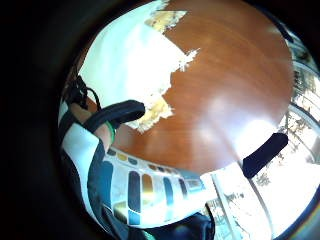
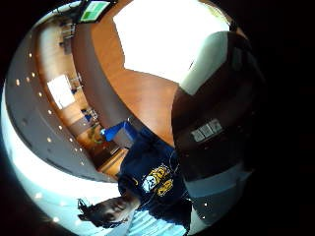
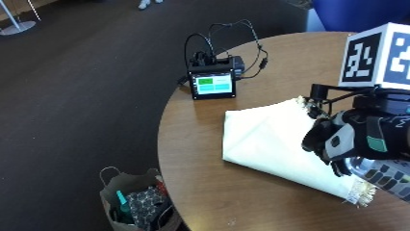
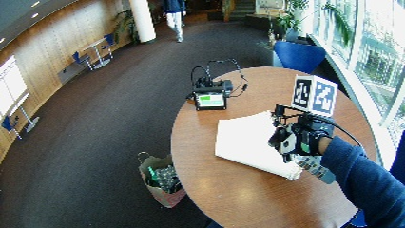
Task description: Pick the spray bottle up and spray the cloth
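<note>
A paper bag [image 3: 137, 202] full of small things sits on the floor, down beside the round wooden worktop [image 3: 211, 192]. On the worktop, near its far edge, a little screen box [image 3: 213, 79] with wires stands well apart from the cloth [image 3: 269, 139]. The cloth is white and folded, and it lies flat near the middle of the worktop, with a frayed edge on the side by the person. Just over the near corner of the cloth is the gloved right hand [image 3: 342, 142]. Its fingers are curled round the spray bottle [image 3: 384, 175], which has a pattern of dark and gold bars on it. The bottle is up off the worktop and lies tilted in the hand, close above the cloth's frayed corner. So the first part of the job looks done: the bottle is picked up. The spraying part seems to be left. No wet spot shows on the cloth, though a small one would be hard to see. I cannot tell which way the nozzle points, or whether a finger is on the trigger. I think the next thing is to aim the top at the cloth and squeeze.
</note>
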`<move>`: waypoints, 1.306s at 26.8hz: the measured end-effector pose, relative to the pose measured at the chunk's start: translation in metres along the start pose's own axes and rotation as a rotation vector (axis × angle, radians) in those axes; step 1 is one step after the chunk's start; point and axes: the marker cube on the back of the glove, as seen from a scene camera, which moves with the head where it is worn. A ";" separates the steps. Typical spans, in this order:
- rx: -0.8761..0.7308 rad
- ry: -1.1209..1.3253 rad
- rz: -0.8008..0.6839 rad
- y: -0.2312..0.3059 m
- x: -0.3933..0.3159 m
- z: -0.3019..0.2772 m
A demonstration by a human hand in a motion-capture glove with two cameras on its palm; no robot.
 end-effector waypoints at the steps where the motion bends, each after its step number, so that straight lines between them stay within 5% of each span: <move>1: -0.018 0.009 0.005 0.002 -0.001 0.004; 14: -0.175 0.067 0.127 0.010 0.027 0.030; 35: -0.214 0.063 0.159 0.013 0.040 0.035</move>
